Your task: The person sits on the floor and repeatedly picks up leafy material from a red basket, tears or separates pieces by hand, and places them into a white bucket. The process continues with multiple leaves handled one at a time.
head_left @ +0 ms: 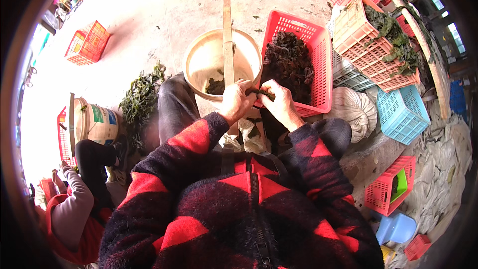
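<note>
Between my two hands a short dark piece of seaweed (260,92) is stretched. My left hand (237,98) pinches one end, beside a wooden slat (228,30) that runs across the white bucket (191,55). The other end is in the closed fingers of my right hand (282,103), over the near edge of the red basket (324,77). Dark brown seaweed (288,62) fills much of that basket. A small clump of seaweed (215,86) lies at the bottom of the bucket.
Green seaweed (141,99) lies heaped on the floor left of my knee. A co-worker (74,209) sits at lower left near another bucket (97,122). Right of me stand a stacked pink crate (356,40), a blue crate (403,112) and a white sack (351,112).
</note>
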A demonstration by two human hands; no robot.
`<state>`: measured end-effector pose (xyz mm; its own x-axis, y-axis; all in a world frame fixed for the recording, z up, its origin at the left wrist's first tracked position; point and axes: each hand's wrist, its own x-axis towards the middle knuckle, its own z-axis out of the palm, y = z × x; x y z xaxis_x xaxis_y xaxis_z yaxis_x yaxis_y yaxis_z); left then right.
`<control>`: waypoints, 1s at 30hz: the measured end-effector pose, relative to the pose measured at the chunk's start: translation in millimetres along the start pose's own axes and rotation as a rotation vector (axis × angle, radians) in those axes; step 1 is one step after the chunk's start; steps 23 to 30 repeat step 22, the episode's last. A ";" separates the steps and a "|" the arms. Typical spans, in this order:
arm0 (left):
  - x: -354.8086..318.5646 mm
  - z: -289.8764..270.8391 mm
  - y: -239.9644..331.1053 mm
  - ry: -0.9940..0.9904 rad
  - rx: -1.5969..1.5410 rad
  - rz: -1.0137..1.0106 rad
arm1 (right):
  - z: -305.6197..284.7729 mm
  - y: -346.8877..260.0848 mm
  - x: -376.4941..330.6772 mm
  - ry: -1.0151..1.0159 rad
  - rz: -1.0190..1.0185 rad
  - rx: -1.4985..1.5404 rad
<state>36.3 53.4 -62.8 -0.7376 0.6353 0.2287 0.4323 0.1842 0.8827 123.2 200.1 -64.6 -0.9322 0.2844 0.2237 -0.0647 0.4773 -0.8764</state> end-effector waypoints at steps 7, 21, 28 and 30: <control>-1.8 3.7 -8.5 0.020 0.109 0.109 | 10.3 -2.1 -4.6 0.082 -0.151 -0.182; 5.1 -6.9 -4.7 -0.150 -0.182 -0.032 | -4.6 12.0 -4.2 -0.193 0.540 1.136; 3.8 -7.6 0.3 -0.137 -0.108 0.018 | -4.3 14.3 -4.3 -0.193 0.540 1.136; 3.8 -7.6 0.3 -0.137 -0.108 0.018 | -4.3 14.3 -4.3 -0.193 0.540 1.136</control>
